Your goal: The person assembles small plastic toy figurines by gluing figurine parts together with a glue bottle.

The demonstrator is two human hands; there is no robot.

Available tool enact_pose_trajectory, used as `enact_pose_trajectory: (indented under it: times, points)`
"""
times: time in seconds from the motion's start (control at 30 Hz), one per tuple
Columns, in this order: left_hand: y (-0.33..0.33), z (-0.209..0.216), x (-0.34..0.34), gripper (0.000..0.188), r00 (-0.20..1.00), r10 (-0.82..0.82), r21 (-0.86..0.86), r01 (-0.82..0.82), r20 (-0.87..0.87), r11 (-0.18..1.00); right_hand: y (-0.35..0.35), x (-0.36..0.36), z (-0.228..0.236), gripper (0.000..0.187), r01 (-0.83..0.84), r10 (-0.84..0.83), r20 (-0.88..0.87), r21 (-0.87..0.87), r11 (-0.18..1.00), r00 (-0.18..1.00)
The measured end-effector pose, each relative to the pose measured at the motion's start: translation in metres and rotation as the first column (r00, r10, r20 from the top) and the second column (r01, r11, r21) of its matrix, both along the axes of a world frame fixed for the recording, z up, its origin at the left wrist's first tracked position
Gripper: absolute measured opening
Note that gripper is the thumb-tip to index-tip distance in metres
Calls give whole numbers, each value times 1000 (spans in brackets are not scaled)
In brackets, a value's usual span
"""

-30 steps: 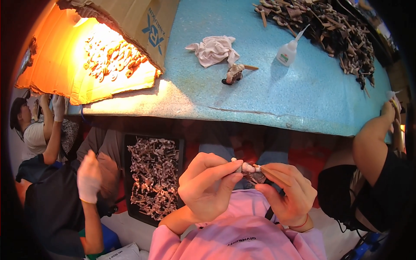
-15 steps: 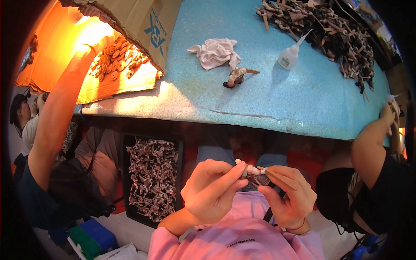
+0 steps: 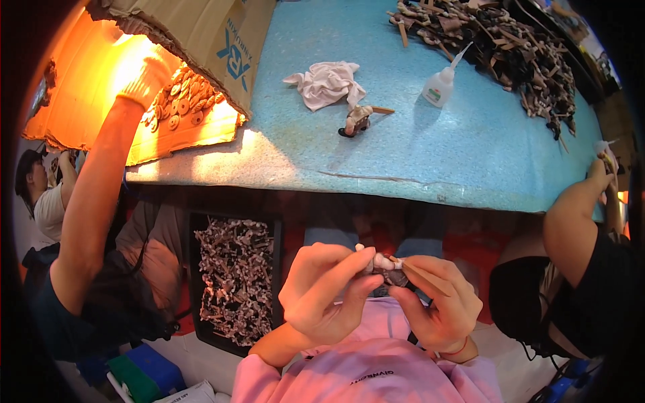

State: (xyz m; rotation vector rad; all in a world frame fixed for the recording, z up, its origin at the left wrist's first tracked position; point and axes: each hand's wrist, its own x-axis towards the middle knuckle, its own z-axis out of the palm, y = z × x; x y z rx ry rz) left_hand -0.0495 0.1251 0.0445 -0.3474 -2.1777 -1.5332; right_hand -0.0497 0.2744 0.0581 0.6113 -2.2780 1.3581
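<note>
Above my lap, I hold a small painted figurine with pale and dark grey-brown parts. My left hand pinches one end of it between thumb and fingers. My right hand grips the other end, and a flat light-brown strip lies along its fingers. Whether the strip is joined to the figurine, I cannot tell. Beyond my hands, a similar figurine with a thin stick lies on the blue table, by a crumpled white cloth. A white squeeze bottle with a long nozzle stands to its right.
A heap of figurines covers the table's far right. At left, a brightly lit cardboard box holds round discs, with a co-worker's gloved hand inside. A black tray of figurines sits left of my lap. Another co-worker's arm is at right.
My hands keep their grip on the figurine and shift little. The whole view has moved slightly. The co-worker's hand at left has moved a little within the lit box.
</note>
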Motion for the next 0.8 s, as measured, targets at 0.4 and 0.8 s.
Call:
enact_pose_trajectory:
  times: [0.4, 0.8]
  points:
    - [-7, 3, -5, 22, 942, -184, 292, 99, 280, 951, 4, 4, -1, 27, -24, 26, 60, -24, 999, 998]
    - [-10, 3, -7, 36, 983, -174, 16, 175, -58, 984, 5, 5, 2, 27, -24, 28, 84, -48, 999, 996]
